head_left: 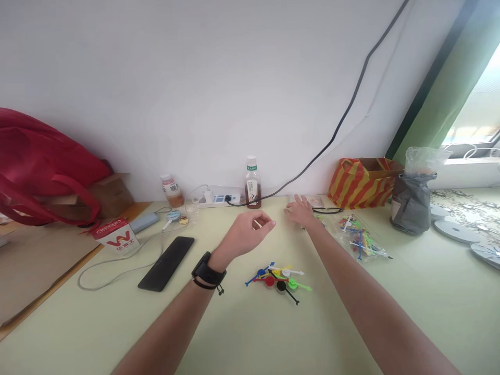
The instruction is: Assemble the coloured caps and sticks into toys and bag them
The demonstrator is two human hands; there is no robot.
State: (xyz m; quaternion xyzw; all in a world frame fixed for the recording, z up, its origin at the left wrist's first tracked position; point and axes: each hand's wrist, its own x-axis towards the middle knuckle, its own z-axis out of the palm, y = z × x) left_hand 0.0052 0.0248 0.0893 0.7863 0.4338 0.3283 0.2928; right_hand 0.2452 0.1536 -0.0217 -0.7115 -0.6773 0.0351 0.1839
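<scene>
My left hand [250, 233], with a dark band on its wrist, hovers above the middle of the table. Its fingers curl loosely with a gap inside the thumb and forefinger, and nothing shows in them. Below it lies a small pile of plastic arrow spinners [269, 281] in blue, red, yellow, white, green and black. My right hand [300, 210] reaches toward the wall with fingers spread, beside a flat clear packet [315, 201]. Whether its fingertips touch anything I cannot tell. Clear bags of coloured spinners [361, 239] lie right of that forearm.
A black slab [166, 264], a cable and a red-and-white box [117, 237] lie on the left. Along the wall stand a power strip [221, 199], a brown-liquid bottle [253, 185] and a striped bag [361, 182]. Farther right are a grey bag [411, 203] and grey discs [457, 231].
</scene>
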